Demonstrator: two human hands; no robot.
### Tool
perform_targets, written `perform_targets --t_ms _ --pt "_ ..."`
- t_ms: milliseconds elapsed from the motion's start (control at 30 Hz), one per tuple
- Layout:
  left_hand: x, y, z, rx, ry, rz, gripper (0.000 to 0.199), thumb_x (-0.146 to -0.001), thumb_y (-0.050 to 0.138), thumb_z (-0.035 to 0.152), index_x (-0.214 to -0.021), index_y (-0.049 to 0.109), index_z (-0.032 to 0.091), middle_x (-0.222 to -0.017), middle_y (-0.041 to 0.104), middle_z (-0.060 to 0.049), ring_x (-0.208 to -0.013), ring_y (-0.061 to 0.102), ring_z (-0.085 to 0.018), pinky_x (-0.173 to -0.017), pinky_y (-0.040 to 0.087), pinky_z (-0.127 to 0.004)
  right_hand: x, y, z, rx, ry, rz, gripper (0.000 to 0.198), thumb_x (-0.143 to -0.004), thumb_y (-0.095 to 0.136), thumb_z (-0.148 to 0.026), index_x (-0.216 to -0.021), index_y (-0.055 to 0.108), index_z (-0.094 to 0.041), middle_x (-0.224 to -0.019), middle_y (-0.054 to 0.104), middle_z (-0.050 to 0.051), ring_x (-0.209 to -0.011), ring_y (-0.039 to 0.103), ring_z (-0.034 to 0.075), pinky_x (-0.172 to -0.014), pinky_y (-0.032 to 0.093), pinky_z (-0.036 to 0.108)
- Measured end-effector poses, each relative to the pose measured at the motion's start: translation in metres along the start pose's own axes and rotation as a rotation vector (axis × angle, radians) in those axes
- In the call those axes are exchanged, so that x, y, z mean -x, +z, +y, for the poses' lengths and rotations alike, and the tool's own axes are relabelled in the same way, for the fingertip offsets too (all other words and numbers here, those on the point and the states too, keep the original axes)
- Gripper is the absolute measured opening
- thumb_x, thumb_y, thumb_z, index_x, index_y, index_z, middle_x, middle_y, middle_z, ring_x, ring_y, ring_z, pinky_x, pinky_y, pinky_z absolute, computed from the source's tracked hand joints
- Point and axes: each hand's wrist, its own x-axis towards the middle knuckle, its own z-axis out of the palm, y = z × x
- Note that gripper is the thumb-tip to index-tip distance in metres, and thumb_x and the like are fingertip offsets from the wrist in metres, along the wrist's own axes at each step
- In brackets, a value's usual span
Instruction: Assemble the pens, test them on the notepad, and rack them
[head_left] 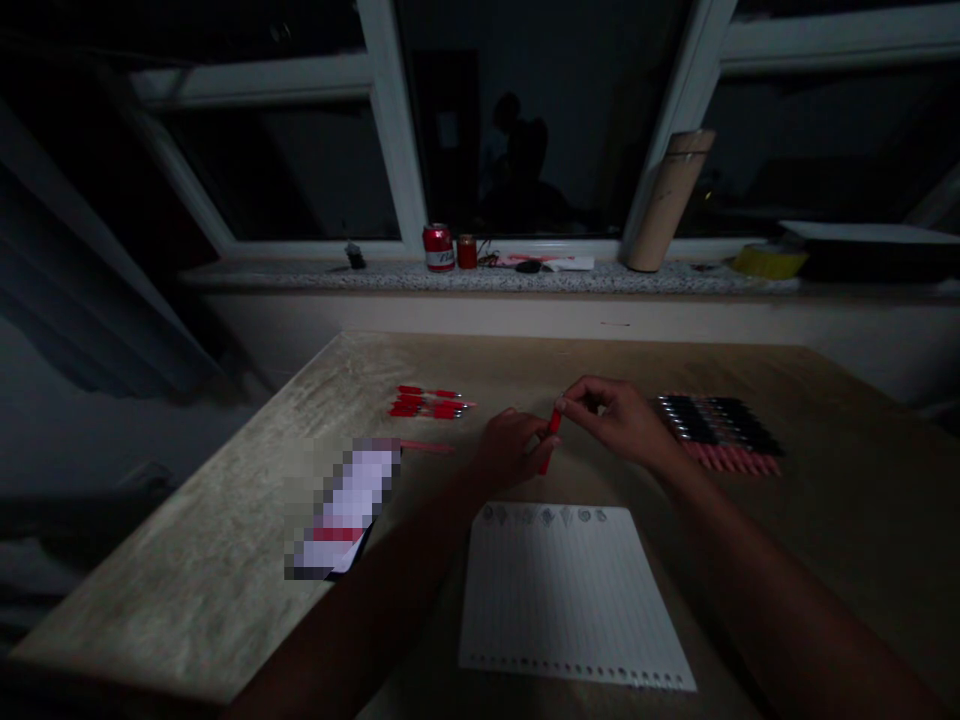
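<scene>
A short red pen point(553, 424) stands nearly upright between my hands, its lower part partly hidden by fingers. My left hand point(510, 448) is closed round its middle. At the pen's top end, my right hand point(619, 415) pinches with thumb and fingertips. Just below the hands lies a lined notepad sheet point(570, 600) with several small pencil-like scribbles along its far edge and punched holes along the near edge. Several red pens point(426, 403) lie in a loose group left of my left hand. Beyond my right wrist is a neat row of pens point(720, 425) with dark and pinkish-red parts.
A phone point(349, 510) with a lit, pixelated screen lies on the table point(187, 560) at left, beside a pinkish stick-like item point(427, 447). On the windowsill stand a red can point(439, 247), a small red jar point(466, 252), a tan flask point(670, 200) and a yellow tape roll point(769, 262).
</scene>
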Motion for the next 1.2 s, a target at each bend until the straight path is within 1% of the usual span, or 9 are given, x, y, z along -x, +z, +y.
perform_targets --t_ms 133,267,400,500,633,900,1000,1133,1200 --pt "-0.001 0.000 0.001 0.003 0.003 -0.010 0.026 -0.085 0.048 0.038 -0.079 0.061 0.017 -0.068 0.064 0.000 -0.068 0.058 -0.014 -0.074 0.038 -0.029 0.000 0.000 -0.002 0.015 0.002 0.020 0.025 -0.081 0.056 -0.039 -0.075 0.063 -0.016 -0.067 0.062 0.001 -0.058 0.050 0.011 -0.053 0.037 0.023" --pt "0.000 -0.002 0.001 0.027 0.001 -0.003 0.024 -0.086 0.048 0.036 -0.079 0.060 0.017 -0.070 0.065 0.000 -0.067 0.057 -0.013 -0.075 0.038 -0.029 0.000 -0.003 -0.002 -0.023 0.013 -0.008 0.026 -0.082 0.055 -0.040 -0.078 0.065 -0.016 -0.070 0.064 0.002 -0.062 0.053 0.012 -0.056 0.039 0.024" --pt "-0.001 -0.007 0.002 0.056 0.028 -0.005 0.027 -0.089 0.042 0.035 -0.081 0.059 0.016 -0.073 0.063 -0.002 -0.069 0.056 -0.013 -0.074 0.038 -0.029 -0.001 -0.008 0.000 -0.111 0.025 -0.019 0.027 -0.080 0.058 -0.041 -0.082 0.067 -0.016 -0.077 0.066 0.004 -0.070 0.057 0.015 -0.063 0.043 0.026" --pt "-0.003 -0.012 0.002 0.074 0.057 -0.010 0.030 -0.091 0.037 0.036 -0.085 0.058 0.015 -0.074 0.061 -0.004 -0.071 0.055 -0.014 -0.073 0.038 -0.029 -0.001 -0.013 0.003 -0.132 0.046 -0.026 0.028 -0.078 0.060 -0.042 -0.082 0.068 -0.015 -0.077 0.067 0.005 -0.069 0.058 0.015 -0.064 0.044 0.028" --pt "-0.006 -0.017 0.001 0.101 0.098 -0.025 0.032 -0.091 0.035 0.036 -0.087 0.057 0.014 -0.074 0.058 -0.005 -0.072 0.053 -0.015 -0.071 0.038 -0.028 -0.001 -0.018 0.006 -0.160 0.064 -0.053 0.028 -0.075 0.062 -0.041 -0.081 0.071 -0.015 -0.076 0.067 0.005 -0.067 0.058 0.015 -0.062 0.045 0.028" --pt "-0.007 -0.017 -0.001 0.085 0.109 -0.051 0.033 -0.092 0.033 0.036 -0.087 0.057 0.014 -0.074 0.057 -0.005 -0.072 0.052 -0.015 -0.071 0.037 -0.028 0.000 -0.023 0.005 -0.205 0.074 -0.117 0.028 -0.075 0.063 -0.041 -0.088 0.072 -0.017 -0.083 0.069 0.006 -0.076 0.060 0.017 -0.067 0.048 0.029" --pt "-0.006 -0.017 0.000 0.094 0.108 -0.054 0.032 -0.092 0.033 0.036 -0.087 0.056 0.015 -0.076 0.058 -0.005 -0.073 0.052 -0.015 -0.072 0.037 -0.028 0.000 -0.026 0.006 -0.201 0.102 -0.145 0.031 -0.075 0.063 -0.041 -0.093 0.072 -0.017 -0.086 0.069 0.006 -0.074 0.060 0.016 -0.066 0.049 0.029" --pt "-0.006 -0.017 0.000 0.102 0.111 -0.063 0.033 -0.091 0.033 0.036 -0.086 0.056 0.014 -0.076 0.059 -0.005 -0.072 0.052 -0.015 -0.071 0.037 -0.028 0.002 -0.030 0.006 -0.207 0.156 -0.152 0.037 -0.074 0.064 -0.042 -0.099 0.069 -0.016 -0.078 0.068 0.005 -0.067 0.058 0.014 -0.062 0.048 0.028" --pt "-0.006 -0.017 0.001 0.098 0.106 -0.070 0.034 -0.091 0.033 0.037 -0.087 0.057 0.014 -0.077 0.060 -0.005 -0.071 0.052 -0.014 -0.071 0.037 -0.028 0.002 -0.031 0.004 -0.191 0.156 -0.148 0.038 -0.074 0.065 -0.042 -0.101 0.069 -0.016 -0.076 0.067 0.004 -0.066 0.057 0.013 -0.061 0.047 0.028"
